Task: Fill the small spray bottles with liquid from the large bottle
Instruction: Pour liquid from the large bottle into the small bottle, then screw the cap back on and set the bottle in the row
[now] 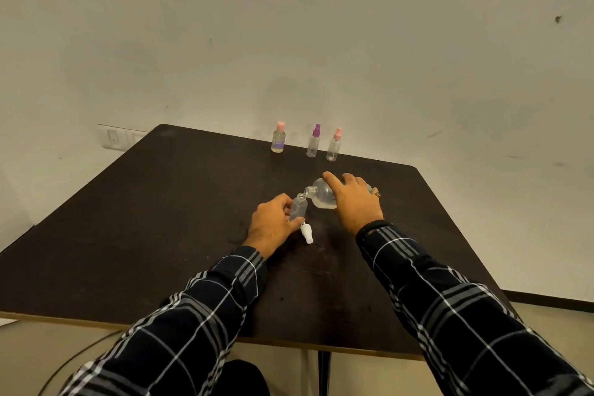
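My left hand (271, 222) grips a small clear spray bottle (299, 207) with its top off, standing on the dark table (160, 219). My right hand (353, 199) holds the large clear bottle (321, 196) tipped on its side, its open mouth right at the small bottle's neck. Some liquid lies in the large bottle's lower side. A white spray cap (306, 232) lies on the table just below my left thumb.
At the table's far edge stand a pink-capped bottle (278, 138) with liquid, a purple-topped spray bottle (313, 141) and a pink-topped spray bottle (334, 145). A wall socket (112, 137) sits behind the table's left corner. A cable (74, 360) runs below the front edge.
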